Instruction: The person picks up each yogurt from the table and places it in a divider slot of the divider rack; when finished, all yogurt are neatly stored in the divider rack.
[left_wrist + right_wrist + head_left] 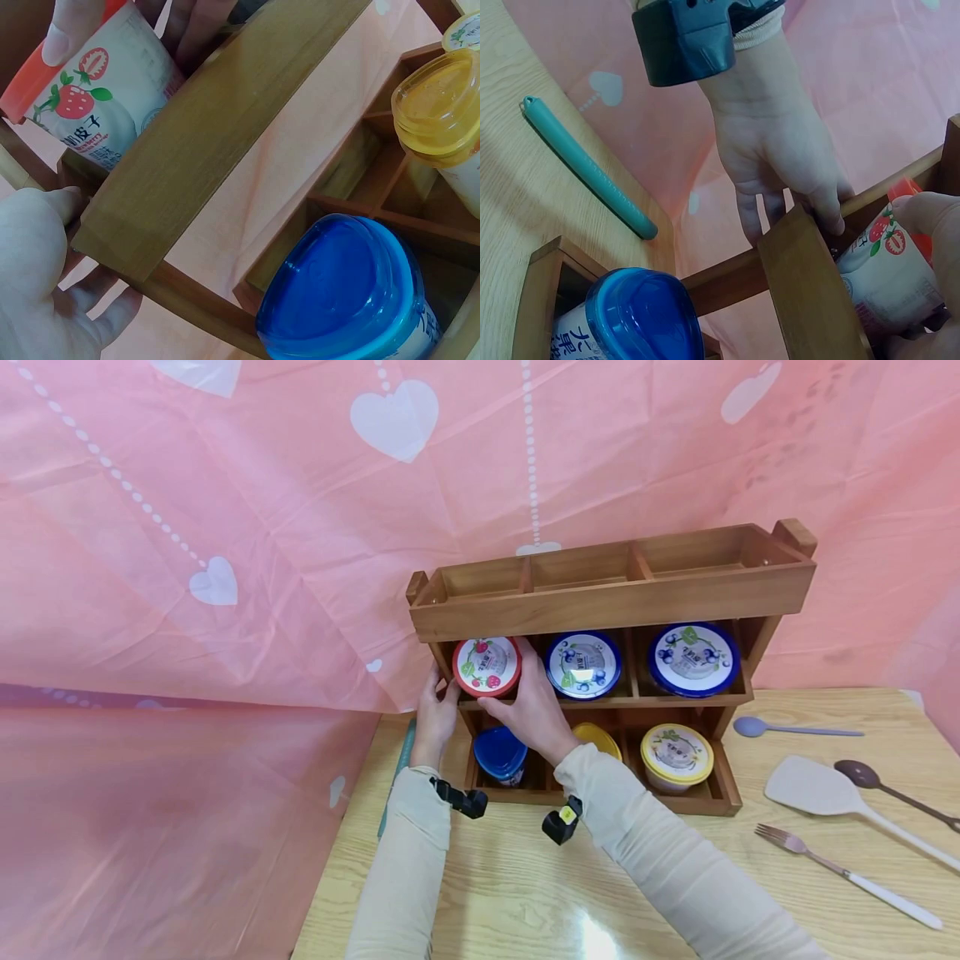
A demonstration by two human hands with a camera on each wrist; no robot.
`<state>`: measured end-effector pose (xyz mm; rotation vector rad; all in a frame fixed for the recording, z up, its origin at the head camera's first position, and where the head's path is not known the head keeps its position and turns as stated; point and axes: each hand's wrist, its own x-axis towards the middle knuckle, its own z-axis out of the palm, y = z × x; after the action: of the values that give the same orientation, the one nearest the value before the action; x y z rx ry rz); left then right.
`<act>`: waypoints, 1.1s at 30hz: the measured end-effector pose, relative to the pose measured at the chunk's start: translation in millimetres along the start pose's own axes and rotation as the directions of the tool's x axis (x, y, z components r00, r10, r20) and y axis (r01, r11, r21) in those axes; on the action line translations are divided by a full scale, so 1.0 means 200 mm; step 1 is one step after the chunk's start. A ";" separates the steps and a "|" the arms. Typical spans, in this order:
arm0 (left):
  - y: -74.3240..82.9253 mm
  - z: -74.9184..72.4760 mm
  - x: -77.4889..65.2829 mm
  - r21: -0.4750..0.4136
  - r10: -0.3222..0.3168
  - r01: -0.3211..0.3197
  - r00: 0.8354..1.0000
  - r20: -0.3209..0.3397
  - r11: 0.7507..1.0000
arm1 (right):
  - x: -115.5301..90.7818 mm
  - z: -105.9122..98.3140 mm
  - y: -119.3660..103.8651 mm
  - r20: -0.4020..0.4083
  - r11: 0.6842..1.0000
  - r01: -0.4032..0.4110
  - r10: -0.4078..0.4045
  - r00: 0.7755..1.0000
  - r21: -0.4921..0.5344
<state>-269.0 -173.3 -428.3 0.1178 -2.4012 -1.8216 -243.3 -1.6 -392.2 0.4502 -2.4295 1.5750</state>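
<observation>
My right hand (537, 708) grips a white pudding cup with a red lid and strawberry print (486, 667) at the left compartment of the rack's middle shelf. In the left wrist view this strawberry cup (101, 97) leans above the shelf's front board. At the rack's left end, my left hand (437, 720) holds the wooden side, its thumb by the board's corner and its fingers around the rail. Two blueberry cups with blue lids (583, 665) fill the compartments to the right. Below, a blue-lidded cup (500, 754) sits under my right wrist.
The three-tier wooden rack (615, 610) stands against a pink heart-print curtain (285, 485). Its bottom tier also bears yellow-lidded cups (677, 757). Right on the table lie a blue spoon (750, 727), white spatula (813, 787), dark spoon (857, 773) and fork (847, 872); a teal stick (589, 169) lies left.
</observation>
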 end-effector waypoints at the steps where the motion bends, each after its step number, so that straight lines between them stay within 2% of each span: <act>1: 0.00 0.00 0.00 0.002 0.004 -0.004 1.000 0.000 1.000 | 0.00 0.00 0.00 0.002 1.000 -0.001 0.001 1.000 0.002; 12: 0.00 0.00 0.00 0.016 0.001 0.000 1.000 -0.003 1.000 | 0.02 0.02 0.03 0.022 1.000 0.007 -0.007 1.000 0.003; 21: 0.01 0.01 0.00 0.005 0.003 -0.003 1.000 -0.003 1.000 | 0.04 0.03 0.03 0.056 0.999 -0.027 0.028 0.998 -0.019; 33: 0.01 0.00 0.00 0.001 0.035 -0.035 0.999 -0.008 0.999 | 0.04 0.04 0.05 0.075 0.998 -0.001 0.005 0.997 -0.064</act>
<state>-269.4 -172.3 -427.3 0.0830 -2.3830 -1.8024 -254.0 -6.0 -400.9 0.5032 -2.5289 1.5027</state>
